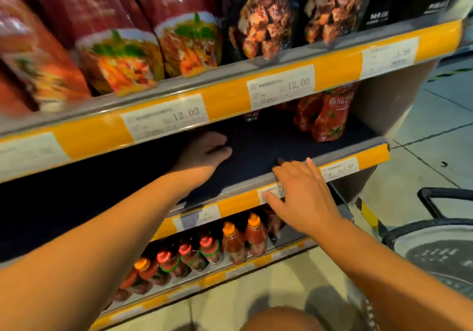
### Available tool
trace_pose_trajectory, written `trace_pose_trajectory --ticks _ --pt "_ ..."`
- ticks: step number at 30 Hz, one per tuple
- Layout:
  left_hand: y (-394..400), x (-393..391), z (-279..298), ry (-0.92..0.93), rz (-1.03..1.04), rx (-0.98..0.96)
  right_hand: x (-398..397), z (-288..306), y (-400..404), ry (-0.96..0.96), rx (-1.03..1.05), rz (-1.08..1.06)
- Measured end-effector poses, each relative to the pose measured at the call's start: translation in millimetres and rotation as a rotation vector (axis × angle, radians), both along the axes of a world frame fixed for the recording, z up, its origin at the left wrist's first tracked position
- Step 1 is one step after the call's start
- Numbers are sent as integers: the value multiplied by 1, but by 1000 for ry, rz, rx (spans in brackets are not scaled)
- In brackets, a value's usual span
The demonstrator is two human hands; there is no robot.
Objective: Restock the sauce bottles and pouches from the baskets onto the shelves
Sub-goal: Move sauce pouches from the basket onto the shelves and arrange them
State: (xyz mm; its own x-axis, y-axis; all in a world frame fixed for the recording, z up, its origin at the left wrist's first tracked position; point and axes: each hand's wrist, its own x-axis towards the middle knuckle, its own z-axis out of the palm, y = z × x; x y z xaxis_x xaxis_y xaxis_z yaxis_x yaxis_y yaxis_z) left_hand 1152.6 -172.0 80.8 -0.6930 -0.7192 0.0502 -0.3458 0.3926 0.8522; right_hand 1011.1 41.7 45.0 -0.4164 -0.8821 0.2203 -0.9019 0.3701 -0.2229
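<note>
At a supermarket sauce aisle, the middle shelf lies mostly bare beyond red pouches far right, your left hand and right hand loose-fingered and empty, so most restocking appears undone.

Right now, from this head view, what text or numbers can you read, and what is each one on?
"12.00": white price tag on the upper shelf's yellow edge strip.
"12.00": second white price tag further right on that strip.
"3.90", first digit blurred: third tag.
"7.00": tag on the middle shelf edge.
"番茄": red tomato sauce pouch.
Other tags and small print: too blurred.
</note>
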Motion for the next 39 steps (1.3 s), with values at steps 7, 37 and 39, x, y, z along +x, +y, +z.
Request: trace_pose_trajectory --ticks 7,37,39 --pt "63 167 43 -80 25 -162 76 51 -17 -407 -14 119" --pt "321 783 -62 -141 1335 214 648 63 -57 -268 535 1071" --pt "328 785 -75 -172 1340 263 671 45 -55 -246 593 1069"
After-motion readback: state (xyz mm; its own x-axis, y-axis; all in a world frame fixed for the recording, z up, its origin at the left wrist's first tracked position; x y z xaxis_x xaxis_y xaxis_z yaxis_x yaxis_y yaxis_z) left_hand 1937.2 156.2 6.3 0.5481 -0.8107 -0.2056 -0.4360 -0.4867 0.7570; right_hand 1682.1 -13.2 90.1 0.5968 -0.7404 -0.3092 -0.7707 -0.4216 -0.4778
